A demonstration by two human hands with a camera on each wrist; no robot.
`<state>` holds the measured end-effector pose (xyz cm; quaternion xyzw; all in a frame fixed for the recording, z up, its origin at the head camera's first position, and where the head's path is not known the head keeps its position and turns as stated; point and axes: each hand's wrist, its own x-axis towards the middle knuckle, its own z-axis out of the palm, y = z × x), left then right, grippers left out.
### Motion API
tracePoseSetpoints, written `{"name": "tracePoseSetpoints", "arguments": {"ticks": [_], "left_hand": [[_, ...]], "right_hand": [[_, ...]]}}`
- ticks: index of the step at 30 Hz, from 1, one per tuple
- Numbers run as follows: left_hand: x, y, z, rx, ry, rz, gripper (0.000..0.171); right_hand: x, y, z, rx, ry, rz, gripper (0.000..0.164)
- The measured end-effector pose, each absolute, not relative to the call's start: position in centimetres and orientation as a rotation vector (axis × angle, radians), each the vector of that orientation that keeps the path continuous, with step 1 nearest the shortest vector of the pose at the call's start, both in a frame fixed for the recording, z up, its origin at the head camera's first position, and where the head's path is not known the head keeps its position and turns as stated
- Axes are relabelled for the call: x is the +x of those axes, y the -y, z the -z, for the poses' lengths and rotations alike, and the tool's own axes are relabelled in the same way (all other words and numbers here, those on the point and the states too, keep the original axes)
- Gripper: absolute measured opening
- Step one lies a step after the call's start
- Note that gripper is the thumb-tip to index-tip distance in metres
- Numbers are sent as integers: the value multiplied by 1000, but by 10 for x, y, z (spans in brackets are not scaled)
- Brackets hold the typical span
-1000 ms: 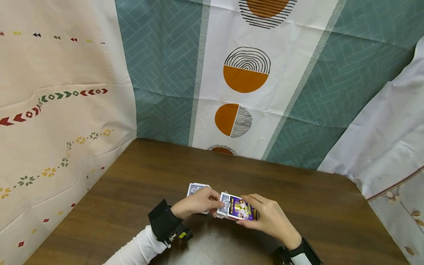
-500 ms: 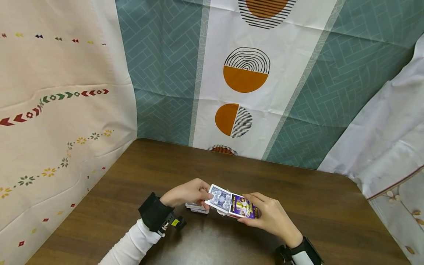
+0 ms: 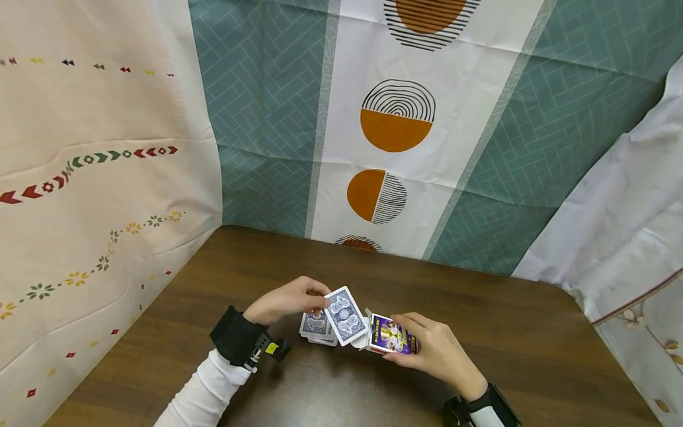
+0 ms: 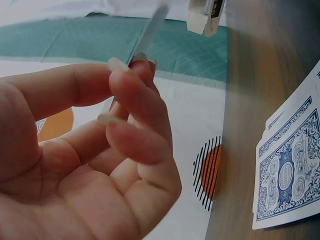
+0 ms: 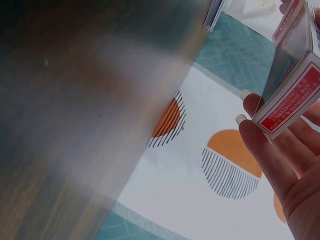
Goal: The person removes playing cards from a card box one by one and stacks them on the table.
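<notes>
My left hand point(image 3: 288, 299) pinches a blue-backed playing card point(image 3: 345, 316) at its upper left corner, tilted in the air. In the left wrist view that card point(image 4: 148, 36) shows nearly edge-on beyond the fingertips. Just under it a loose pile of blue-backed playing cards point(image 3: 315, 325) lies on the table. To the right, my right hand point(image 3: 434, 347) holds a purple card box point(image 3: 392, 335) between thumb and fingers, its flap end toward the left hand. In the right wrist view the box point(image 5: 291, 97) shows a red-and-white side panel. The inside of the box is hidden.
The brown wooden table point(image 3: 256, 255) reaches back to a teal and white patterned curtain point(image 3: 267, 130). A cream cloth point(image 3: 107, 207) hangs at the left, and a white cloth point(image 3: 613, 225) at the right.
My left hand has drawn the playing card out of the box, leftward and up, and turned it over the pile. The right hand with the box has stayed almost still.
</notes>
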<state>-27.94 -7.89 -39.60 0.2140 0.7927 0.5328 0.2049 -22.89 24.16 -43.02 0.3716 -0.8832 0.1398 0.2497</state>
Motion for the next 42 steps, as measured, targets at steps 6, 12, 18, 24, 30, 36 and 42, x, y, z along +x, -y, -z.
{"name": "tracePoseSetpoints", "arguments": {"ticks": [6, 12, 18, 24, 30, 36, 42], "left_hand": [[-282, 82, 395, 549, -2253, -1480, 19], [-285, 87, 398, 479, -2280, -1497, 19], [-292, 92, 408, 373, -2313, -1584, 23], [-300, 94, 422, 268, -2375, -1618, 11], [-305, 91, 435, 128, -2449, -1623, 13], [-307, 88, 441, 38, -2524, -1593, 14], [-307, 88, 445, -37, -2595, -1534, 13]], "right_hand": [[-229, -241, 431, 1014, 2408, -380, 65], [-229, -240, 433, 1023, 2414, -380, 65], [-228, -239, 435, 1021, 2442, -376, 65], [-227, -237, 435, 1012, 2465, -389, 64], [-227, -236, 435, 1015, 2464, -373, 64], [-228, -236, 435, 1022, 2469, -379, 64], [-227, -236, 436, 1020, 2490, -384, 64]]}}
